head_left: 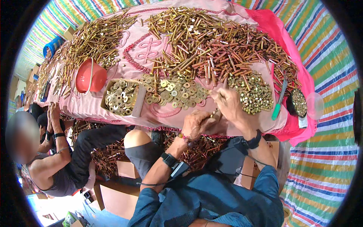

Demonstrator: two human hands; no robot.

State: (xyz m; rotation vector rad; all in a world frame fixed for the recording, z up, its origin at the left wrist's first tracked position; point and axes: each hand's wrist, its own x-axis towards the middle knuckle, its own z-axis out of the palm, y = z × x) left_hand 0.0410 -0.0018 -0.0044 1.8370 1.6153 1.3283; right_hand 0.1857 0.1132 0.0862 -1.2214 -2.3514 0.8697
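My left hand is closed around a brass-coloured bolt at the near edge of the pink-covered table. My right hand pinches a small piece at the top of that same bolt, fingers together. Just beyond my hands lies a heap of brass washers. To the right of my right hand sits a pile of small brass nuts. A big heap of long brass and copper-coloured bolts covers the far part of the table.
A cardboard box of washers and a tipped red plastic bowl lie to the left. A green-handled tool and a dark bowl of nuts sit at the right. Another person sits at the left. Bolts litter the floor underneath.
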